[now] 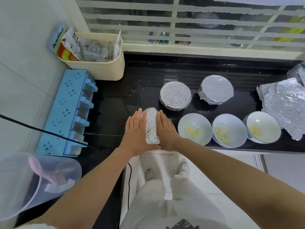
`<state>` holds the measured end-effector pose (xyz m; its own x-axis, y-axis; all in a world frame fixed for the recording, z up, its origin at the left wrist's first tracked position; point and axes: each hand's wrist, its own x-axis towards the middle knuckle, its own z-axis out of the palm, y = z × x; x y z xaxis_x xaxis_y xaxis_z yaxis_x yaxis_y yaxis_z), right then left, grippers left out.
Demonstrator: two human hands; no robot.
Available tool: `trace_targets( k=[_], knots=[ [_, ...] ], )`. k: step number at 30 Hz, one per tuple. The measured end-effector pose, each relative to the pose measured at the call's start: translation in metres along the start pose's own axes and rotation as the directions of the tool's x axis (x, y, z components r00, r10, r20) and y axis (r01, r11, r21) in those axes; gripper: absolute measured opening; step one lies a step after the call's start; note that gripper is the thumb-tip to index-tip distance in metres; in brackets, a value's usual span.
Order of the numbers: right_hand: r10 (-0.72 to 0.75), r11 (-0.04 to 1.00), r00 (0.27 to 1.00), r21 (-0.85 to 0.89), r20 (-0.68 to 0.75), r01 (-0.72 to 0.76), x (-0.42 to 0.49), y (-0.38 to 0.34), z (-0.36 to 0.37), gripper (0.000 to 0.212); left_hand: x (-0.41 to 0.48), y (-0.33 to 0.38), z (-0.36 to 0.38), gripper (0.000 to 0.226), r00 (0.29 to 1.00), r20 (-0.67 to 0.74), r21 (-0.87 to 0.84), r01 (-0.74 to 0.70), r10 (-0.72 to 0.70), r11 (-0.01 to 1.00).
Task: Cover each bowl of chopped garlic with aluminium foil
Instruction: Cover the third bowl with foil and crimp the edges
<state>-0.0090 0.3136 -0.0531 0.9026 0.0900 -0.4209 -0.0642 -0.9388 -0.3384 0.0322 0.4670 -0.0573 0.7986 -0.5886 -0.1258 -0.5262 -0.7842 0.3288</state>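
Note:
A foil-wrapped bowl (151, 126) sits near the counter's front edge between my two hands. My left hand (136, 131) presses flat against its left side, my right hand (165, 129) flat against its right side, fingers straight. Two more foil-covered bowls (175, 95) (216, 90) stand behind. Three uncovered white bowls with chopped garlic (194, 128) (228, 130) (262, 129) line the front edge to the right. A loose crumpled sheet of aluminium foil (285, 104) lies at the far right.
The black counter (132, 83) ends just below my hands. A cream basket of packets (99, 63) and a blue rack (66, 113) stand at the left. A clear plastic jug (33, 182) is at the lower left. A black cable (41, 129) crosses the rack.

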Motion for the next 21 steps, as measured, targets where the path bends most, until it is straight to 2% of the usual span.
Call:
trace_targets(
  k=[3,7,11,21],
  knots=[
    [-0.046,0.998,0.996,-0.046,0.081,0.050,-0.002,0.010,-0.017,0.133,0.004,0.005,0.004,0.131,0.999,-0.015,0.001,0.033,-0.033,0.999],
    [-0.150,0.979,0.981,-0.119,0.122,0.165,0.007,0.021,-0.049,0.140,0.003,0.003,0.005,0.134,0.999,0.004,0.030,0.044,-0.044,0.999],
    [-0.224,0.957,0.952,-0.140,0.207,0.255,0.016,0.015,-0.049,0.143,0.003,0.009,0.008,0.133,0.997,-0.001,0.019,0.079,-0.079,0.997],
    [-0.205,0.979,0.972,0.024,0.111,0.204,0.015,0.011,-0.043,0.144,0.001,0.009,0.014,0.129,0.995,-0.017,-0.045,0.099,-0.099,0.994]
  ],
)
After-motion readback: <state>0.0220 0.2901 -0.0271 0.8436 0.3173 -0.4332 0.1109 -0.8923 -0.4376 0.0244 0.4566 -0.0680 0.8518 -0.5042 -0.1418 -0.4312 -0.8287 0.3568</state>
